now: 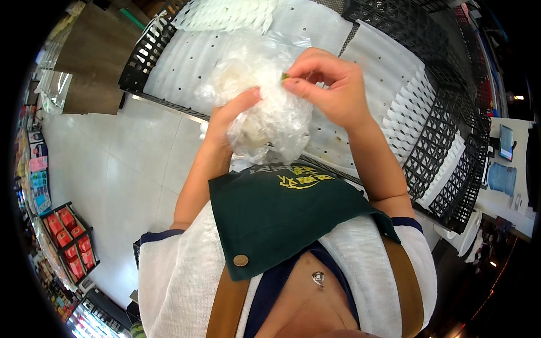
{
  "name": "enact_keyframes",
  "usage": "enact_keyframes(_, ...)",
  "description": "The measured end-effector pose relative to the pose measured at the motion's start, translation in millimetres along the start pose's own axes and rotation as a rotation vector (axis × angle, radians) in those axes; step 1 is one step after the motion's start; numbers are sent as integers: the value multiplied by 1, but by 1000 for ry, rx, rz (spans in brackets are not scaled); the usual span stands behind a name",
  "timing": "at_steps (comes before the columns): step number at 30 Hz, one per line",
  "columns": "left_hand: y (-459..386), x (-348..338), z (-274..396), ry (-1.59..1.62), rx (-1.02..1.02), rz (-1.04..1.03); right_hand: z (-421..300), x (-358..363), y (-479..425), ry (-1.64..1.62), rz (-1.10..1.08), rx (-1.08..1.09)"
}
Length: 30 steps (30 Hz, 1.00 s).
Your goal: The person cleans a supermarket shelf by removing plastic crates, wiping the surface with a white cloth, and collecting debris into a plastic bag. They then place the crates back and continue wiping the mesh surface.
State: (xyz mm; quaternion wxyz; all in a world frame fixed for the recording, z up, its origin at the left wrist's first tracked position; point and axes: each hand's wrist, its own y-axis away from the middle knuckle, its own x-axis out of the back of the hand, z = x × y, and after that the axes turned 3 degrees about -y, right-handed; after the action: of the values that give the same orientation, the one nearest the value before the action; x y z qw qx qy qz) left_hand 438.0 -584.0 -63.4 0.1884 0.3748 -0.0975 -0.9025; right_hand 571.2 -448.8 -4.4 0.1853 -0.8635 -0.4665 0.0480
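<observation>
A bunched mass of clear plastic film or bags (270, 101) is in front of my chest, above the white foam-lined display shelf (177, 76). My left hand (232, 112) grips the film from the left, its thumb on top and its other fingers hidden beneath. At the right side of the film, my right hand (329, 84) pinches a tiny green piece (285, 76) between thumb and index finger. What the piece is, I cannot tell. Something pale shows dimly through the film.
A black plastic crate edge (146, 50) borders the shelf at left. White foam netting (228, 14) lies at the back, with more netting (408, 110) beside black lattice panels (439, 139) at right. A water jug (501, 178) stands on a counter at far right. Red boxes (69, 241) sit at lower left.
</observation>
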Motion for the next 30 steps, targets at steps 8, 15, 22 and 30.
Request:
enact_keyframes(8,12,-11,4,-98,61,-32,21,-18,6,319,3,139)
enact_keyframes(15,-1,-8,-17,33,180,-74,16,-16,13,539,-214,181)
enact_keyframes(22,-3,-17,-13,-50,133,-55,7,6,17,349,-396,92)
enact_keyframes(30,-3,-28,-14,-235,-7,-152,18,20,35,-107,-273,-233)
